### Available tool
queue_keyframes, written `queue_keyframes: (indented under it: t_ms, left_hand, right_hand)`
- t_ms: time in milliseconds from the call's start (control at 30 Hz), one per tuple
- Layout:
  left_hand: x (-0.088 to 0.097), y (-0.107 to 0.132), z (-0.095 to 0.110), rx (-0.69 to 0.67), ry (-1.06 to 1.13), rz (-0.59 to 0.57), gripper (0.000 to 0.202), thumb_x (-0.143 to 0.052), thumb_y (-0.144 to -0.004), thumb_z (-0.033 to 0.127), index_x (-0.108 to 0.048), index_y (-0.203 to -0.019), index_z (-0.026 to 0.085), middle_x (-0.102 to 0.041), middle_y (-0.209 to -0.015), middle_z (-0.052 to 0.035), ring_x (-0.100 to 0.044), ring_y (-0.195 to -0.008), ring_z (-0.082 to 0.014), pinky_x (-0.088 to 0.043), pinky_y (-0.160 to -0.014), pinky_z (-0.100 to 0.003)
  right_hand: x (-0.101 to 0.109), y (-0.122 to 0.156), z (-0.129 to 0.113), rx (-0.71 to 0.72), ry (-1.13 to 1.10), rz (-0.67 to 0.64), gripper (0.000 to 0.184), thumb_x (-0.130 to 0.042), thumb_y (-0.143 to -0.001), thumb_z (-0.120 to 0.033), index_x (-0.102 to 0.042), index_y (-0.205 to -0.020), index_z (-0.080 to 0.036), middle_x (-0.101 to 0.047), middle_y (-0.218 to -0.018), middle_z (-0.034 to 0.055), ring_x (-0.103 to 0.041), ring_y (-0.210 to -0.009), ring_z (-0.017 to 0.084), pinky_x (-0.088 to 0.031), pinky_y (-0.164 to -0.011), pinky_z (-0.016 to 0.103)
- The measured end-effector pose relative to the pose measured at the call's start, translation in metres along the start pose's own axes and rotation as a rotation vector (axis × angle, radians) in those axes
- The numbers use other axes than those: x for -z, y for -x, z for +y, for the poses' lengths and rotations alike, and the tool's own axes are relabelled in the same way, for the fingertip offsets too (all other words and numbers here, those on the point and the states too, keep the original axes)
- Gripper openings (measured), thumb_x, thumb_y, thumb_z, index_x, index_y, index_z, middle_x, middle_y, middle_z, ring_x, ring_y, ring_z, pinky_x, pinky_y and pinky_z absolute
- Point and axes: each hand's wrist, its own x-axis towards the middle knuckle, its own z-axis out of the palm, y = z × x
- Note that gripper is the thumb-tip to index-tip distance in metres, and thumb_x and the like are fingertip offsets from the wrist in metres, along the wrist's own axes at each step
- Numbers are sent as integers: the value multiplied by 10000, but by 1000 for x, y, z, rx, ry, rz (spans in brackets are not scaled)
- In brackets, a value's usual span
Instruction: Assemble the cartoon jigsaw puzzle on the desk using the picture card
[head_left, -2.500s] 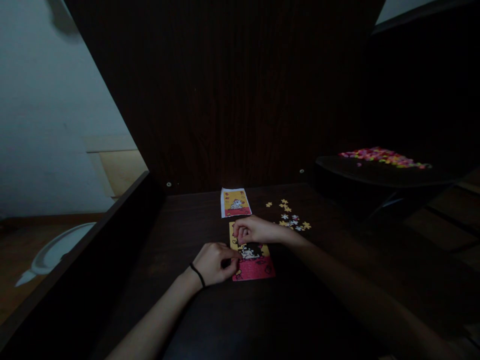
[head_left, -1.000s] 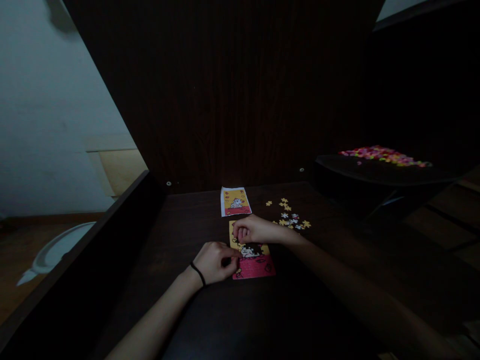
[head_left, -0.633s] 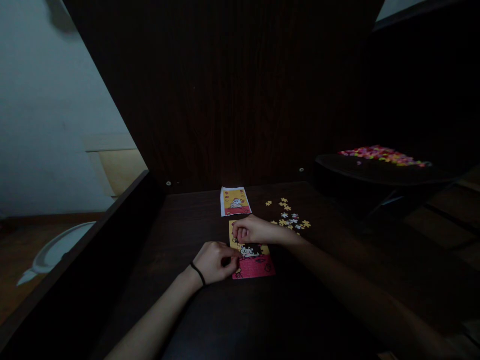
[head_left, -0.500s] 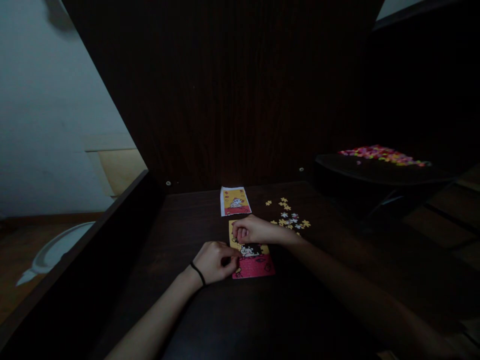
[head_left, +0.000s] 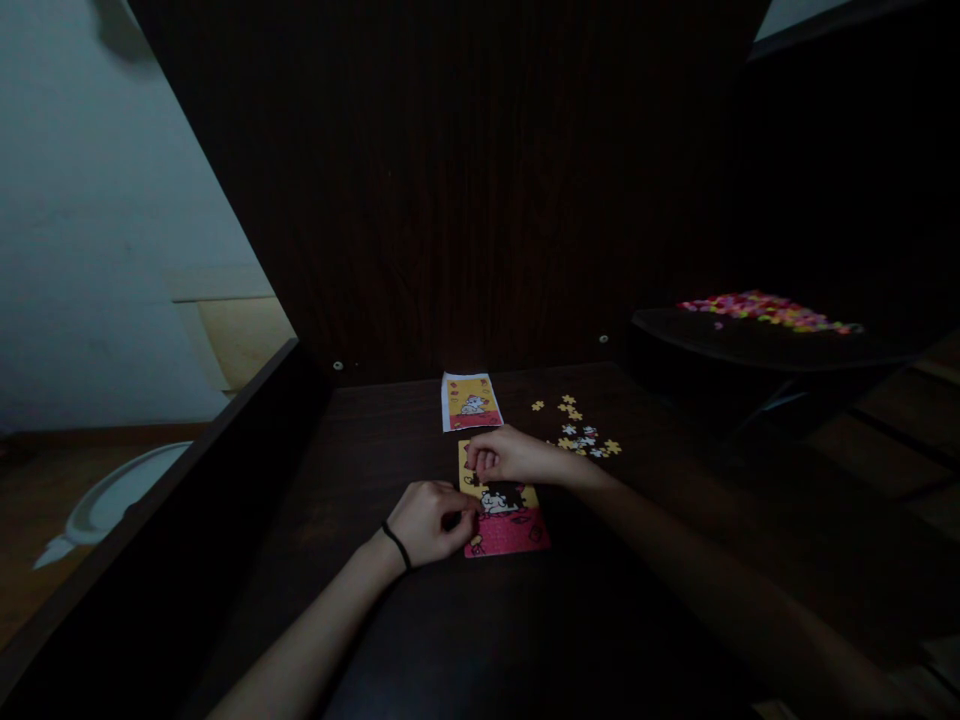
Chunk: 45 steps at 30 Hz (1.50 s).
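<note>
A partly assembled jigsaw puzzle (head_left: 514, 530), pink below and yellow above with a white animal in the middle, lies flat on the dark tabletop. Its upper area has a dark gap. My left hand (head_left: 435, 522), a black band at its wrist, has curled fingers with the tips gripping the puzzle's left edge. Over the puzzle's upper part is my right hand (head_left: 514, 455), its fingers bent in and pressed together. Whatever they hold, if anything, is hidden. Just behind lies a picture sheet (head_left: 471, 402) with a similar yellow and pink design.
Loose puzzle pieces (head_left: 570, 430), yellow and whitish, are scattered beyond my right wrist. A dark upright panel (head_left: 465, 200) closes the back, and a raised side board (head_left: 187, 500) runs along the left. Many colourful small bits (head_left: 765, 312) lie on a dark seat at the right.
My right hand has shifted very slightly over the puzzle's upper part. My left hand stays at the puzzle's left edge.
</note>
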Motion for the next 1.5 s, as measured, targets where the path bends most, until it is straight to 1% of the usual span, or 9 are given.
queue_keyframes:
  t_ms: [133, 233, 333, 433, 600, 933, 1200, 1367, 1500]
  left_hand:
    - [0, 1, -3, 58, -75, 81, 254, -409, -777, 193, -660, -819, 194, -639, -661, -13, -555, -571, -110, -390, -542, -197]
    - [0, 0, -5, 103, -159, 103, 249, -410, -779, 209, -658, -766, 180, -604, -592, -11, -525, -524, -109, -362, -507, -201]
    - [1, 0, -6, 99, -177, 96, 247, -413, -781, 211, -656, -758, 181, -594, -580, -5, -509, -510, -104, -344, -494, -198]
    - [1, -1, -4, 57, -159, 63, 247, -413, -785, 200, -659, -805, 194, -597, -576, 3, -504, -506, -99, -336, -492, -193]
    - [1, 0, -4, 22, -162, 20, 255, -404, -796, 202, -654, -845, 199, -622, -612, -1, -520, -525, -104, -349, -509, -198]
    - [2, -1, -4, 40, -129, -3, 253, -403, -793, 205, -654, -829, 198, -620, -625, -7, -542, -545, -107, -372, -526, -193]
    - [0, -1, -5, 37, -139, -13, 276, -405, -791, 201, -645, -927, 214, -627, -633, -6, -544, -545, -109, -370, -524, -198]
    - [1, -1, -5, 39, -152, -15, 272, -411, -784, 197, -648, -913, 216, -600, -585, 4, -529, -516, -104, -361, -506, -194]
    - [2, -1, -4, 33, -150, -8, 272, -405, -785, 196, -643, -916, 211, -616, -618, -3, -537, -536, -107, -377, -521, -196]
  right_hand:
    - [7, 3, -1, -21, 42, 18, 118, -571, -632, -51, -595, -730, -113, -563, -613, -17, -524, -565, 80, -420, -515, 181]
    - [10, 5, -2, -42, 112, -24, 75, -574, -650, -83, -603, -712, -110, -553, -577, -19, -502, -519, 73, -379, -468, 168]
    - [8, 6, -4, -51, 222, -49, 70, -559, -664, -103, -616, -705, -109, -559, -568, -15, -470, -479, 61, -336, -443, 163]
    - [5, 5, -6, -8, 333, -45, 89, -541, -664, -102, -627, -684, -113, -573, -585, -8, -456, -489, 58, -324, -461, 167]
    - [2, 4, -8, 4, 412, -54, 98, -539, -666, -111, -636, -672, -116, -573, -580, -4, -445, -494, 63, -311, -466, 172]
    - [1, 5, -9, -25, 373, -52, 88, -548, -655, -101, -634, -672, -115, -580, -590, -6, -448, -499, 62, -320, -469, 165]
    - [1, 4, -4, -36, 302, -73, 64, -578, -663, -152, -626, -688, -119, -561, -584, -18, -445, -490, 57, -317, -450, 163]
    - [-1, 4, -1, -1, 293, -65, 61, -571, -668, -148, -621, -693, -124, -561, -594, -19, -460, -504, 58, -332, -463, 164]
    - [8, 5, -4, 4, 249, -93, 92, -533, -696, -111, -622, -716, -121, -572, -594, -11, -486, -519, 68, -357, -485, 170]
